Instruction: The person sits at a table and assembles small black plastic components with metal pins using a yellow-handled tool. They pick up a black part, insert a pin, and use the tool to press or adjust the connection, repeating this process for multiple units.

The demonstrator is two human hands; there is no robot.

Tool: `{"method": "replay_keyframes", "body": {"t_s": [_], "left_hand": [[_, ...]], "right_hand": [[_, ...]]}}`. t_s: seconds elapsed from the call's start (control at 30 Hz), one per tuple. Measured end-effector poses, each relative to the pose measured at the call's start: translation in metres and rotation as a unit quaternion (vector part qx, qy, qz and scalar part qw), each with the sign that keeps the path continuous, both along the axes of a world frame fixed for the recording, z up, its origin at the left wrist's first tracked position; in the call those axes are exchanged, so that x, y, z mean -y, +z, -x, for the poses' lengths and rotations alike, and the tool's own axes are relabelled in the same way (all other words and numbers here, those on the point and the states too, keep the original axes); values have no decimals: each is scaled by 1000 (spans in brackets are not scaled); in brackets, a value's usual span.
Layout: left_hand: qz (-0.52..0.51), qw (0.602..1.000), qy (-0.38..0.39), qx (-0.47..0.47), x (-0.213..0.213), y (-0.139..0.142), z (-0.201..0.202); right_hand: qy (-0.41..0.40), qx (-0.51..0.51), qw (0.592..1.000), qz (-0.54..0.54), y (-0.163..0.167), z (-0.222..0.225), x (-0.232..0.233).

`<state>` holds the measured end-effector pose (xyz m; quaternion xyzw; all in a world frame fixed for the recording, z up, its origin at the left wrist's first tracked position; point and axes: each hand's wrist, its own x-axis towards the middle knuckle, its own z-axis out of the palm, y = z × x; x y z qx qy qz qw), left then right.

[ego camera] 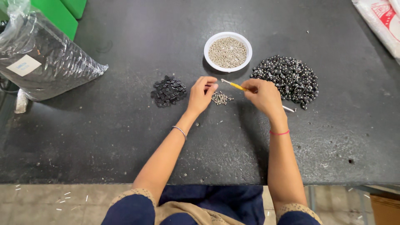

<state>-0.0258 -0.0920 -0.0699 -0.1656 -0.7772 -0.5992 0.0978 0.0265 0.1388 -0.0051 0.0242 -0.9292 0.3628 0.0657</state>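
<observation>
On the dark bench [104, 137], the right hand [264, 96] grips a yellow-handled screwdriver [236, 85] pointing toward ten o'clock, while the left hand [201, 94] pinches something too small to tell, a small heap of screws [221, 98] between them, white bowl [209, 43] at twelve o'clock.

Left hand [201, 94] fingers pinched together; right hand [263, 96] curled, gripping; forearms converging.

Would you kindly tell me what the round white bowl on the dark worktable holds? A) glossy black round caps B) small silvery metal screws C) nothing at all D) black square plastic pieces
B: the round white bowl is filled with small silvery metal screws, like the little loose pile between the hands.
</observation>
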Motion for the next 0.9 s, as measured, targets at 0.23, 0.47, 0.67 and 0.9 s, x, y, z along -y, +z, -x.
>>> {"method": "replay_keyframes", "body": {"t_s": [0.23,0.47,0.67,0.9], "left_hand": [[16,1000,-15,-11,-26,3,-7],[101,994,33,-11,-44,9,-29],[97,990,-4,-103,-51,9,-36],[203,965,-127,-103,-79,18,-44]], "right_hand": [[24,-7,1000,-19,2,-13,-14],[26,-58,997,36,0,-22,-28],[8,-125,981,151,4,-29,-53],[1,-183,946,266,3,-38,-69]]}}
